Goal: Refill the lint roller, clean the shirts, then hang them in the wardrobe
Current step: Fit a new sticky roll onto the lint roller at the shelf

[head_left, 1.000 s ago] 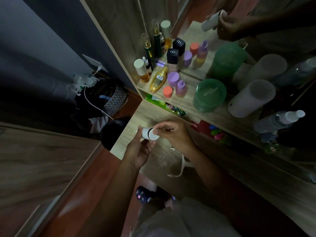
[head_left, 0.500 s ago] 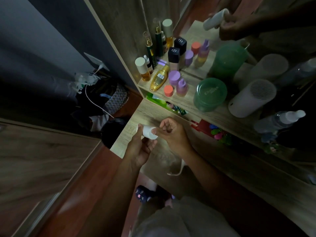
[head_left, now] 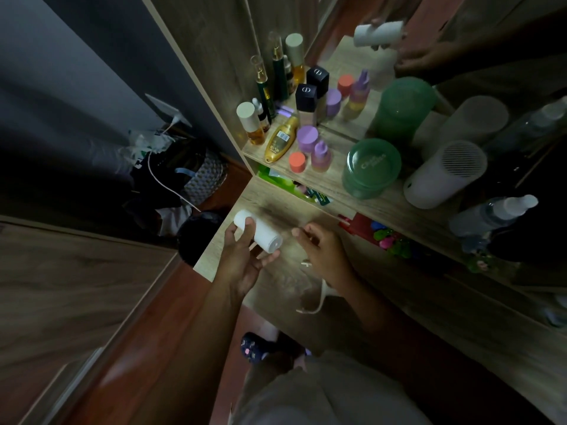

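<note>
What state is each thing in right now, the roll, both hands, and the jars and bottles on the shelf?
White roll: held above the desk.
Left hand: gripping the roll.
Right hand: off the roll, fingers loosely curled.
Green jar: lidded, upright.
Gold bottle: lying down.
Spray bottle: capped.

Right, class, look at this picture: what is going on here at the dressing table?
A person stands at a wooden dressing table. The left hand holds a white lint roller refill above the tabletop. The right hand is off the roll, beside it, fingers loosely curled. A white lint roller handle lies on the table under the right wrist. Bottles and a green jar fill the shelf behind.
</note>
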A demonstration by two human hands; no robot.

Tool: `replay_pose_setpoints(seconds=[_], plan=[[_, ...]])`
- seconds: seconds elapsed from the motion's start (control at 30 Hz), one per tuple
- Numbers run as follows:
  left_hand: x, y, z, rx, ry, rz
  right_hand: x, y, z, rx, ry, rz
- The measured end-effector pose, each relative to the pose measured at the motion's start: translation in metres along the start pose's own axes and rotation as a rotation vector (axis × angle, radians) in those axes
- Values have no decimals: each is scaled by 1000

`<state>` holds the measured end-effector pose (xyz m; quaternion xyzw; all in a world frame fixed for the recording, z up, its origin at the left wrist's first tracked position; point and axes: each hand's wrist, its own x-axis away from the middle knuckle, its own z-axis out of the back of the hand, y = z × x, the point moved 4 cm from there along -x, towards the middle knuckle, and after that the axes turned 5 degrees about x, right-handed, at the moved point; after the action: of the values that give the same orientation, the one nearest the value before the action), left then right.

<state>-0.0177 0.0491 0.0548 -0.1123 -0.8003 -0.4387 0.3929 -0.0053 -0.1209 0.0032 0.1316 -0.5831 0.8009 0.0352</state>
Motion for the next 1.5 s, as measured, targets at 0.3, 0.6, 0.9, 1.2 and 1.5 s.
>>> replay_pose_setpoints(seconds=[0.3,0.6,0.9,1.2,1.5], plan=[[-2,2,4,-103,13,-44,35,76,9,887,4,-134],[-1,-1,7,-134,7,-42,48,78,0,1077,-175,-233],[1,2,15,-135,48,-40,5,8,11,441,-141,-70],[10,3,4,-158,-96,-9,-35,-37,22,444,-57,151],[15,15,-5,-197,-184,-23,-38,-52,25,521,-79,186]])
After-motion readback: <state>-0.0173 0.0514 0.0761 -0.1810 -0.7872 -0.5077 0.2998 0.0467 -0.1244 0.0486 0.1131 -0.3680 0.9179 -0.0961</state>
